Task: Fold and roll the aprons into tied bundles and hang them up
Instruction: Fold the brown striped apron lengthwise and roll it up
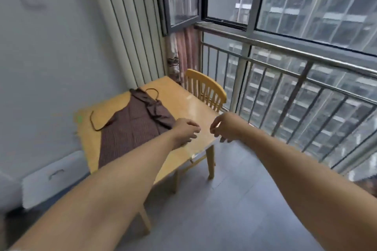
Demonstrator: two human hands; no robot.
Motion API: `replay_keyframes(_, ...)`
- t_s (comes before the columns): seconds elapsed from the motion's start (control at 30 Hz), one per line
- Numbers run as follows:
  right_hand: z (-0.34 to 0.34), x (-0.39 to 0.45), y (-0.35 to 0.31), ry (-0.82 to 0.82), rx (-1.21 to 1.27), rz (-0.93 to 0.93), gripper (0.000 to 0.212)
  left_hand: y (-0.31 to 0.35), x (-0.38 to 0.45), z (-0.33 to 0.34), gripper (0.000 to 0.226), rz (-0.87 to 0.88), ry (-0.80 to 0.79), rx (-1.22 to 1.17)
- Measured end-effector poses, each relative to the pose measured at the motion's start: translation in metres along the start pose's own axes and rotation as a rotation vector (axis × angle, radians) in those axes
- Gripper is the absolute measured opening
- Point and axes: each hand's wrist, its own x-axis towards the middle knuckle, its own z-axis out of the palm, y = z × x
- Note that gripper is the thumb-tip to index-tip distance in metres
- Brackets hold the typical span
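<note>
Apron (132, 126) spread flat on the wooden table (183, 98) by the railing.
Both hands hold nothing: the left hand (186, 131) hovers at the apron's right edge, fingers loosely curled; the right hand (223, 127) hangs over the table's corner, fingers relaxed.

soft daylight from window (285, 6) | glare on table (195, 108) | motion blur | wide-angle edge bending

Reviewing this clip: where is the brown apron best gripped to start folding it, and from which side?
Probably the near right edge of the brown apron, coming from the table's right side. It lies flat on the wooden table with that edge bunched and raised beside the left hand, so fingers can slip under it.
</note>
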Motion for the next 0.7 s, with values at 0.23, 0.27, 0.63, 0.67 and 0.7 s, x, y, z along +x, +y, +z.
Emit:
replay_keyframes(0.23, 0.124, 0.106, -0.125, -0.074, -0.015, -0.094, 0.017, -0.112, 0.014, -0.179, 0.009, -0.181, 0.157, 0.064)
replay_keyframes(0.27, 0.136, 0.118, -0.130, -0.102, -0.015, -0.080, 0.018, -0.122, 0.018, -0.192, 0.010, -0.197, 0.155, 0.066)
replay_keyframes(0.63, 0.219, 0.250, -0.090, -0.107, 0.078, 0.182, 0.026, -0.223, 0.115, -0.233, 0.052, -0.389, 0.153, 0.025)
replay_keyframes(0.67, 0.220, 0.256, -0.085, -0.087, 0.076, 0.196, 0.027, -0.233, 0.126, -0.237, 0.058, -0.422, 0.180, 0.008)
replay_keyframes(0.7, 0.220, 0.264, -0.079, -0.069, 0.078, 0.206, 0.029, -0.243, 0.137, -0.243, 0.063, -0.465, 0.222, -0.005)
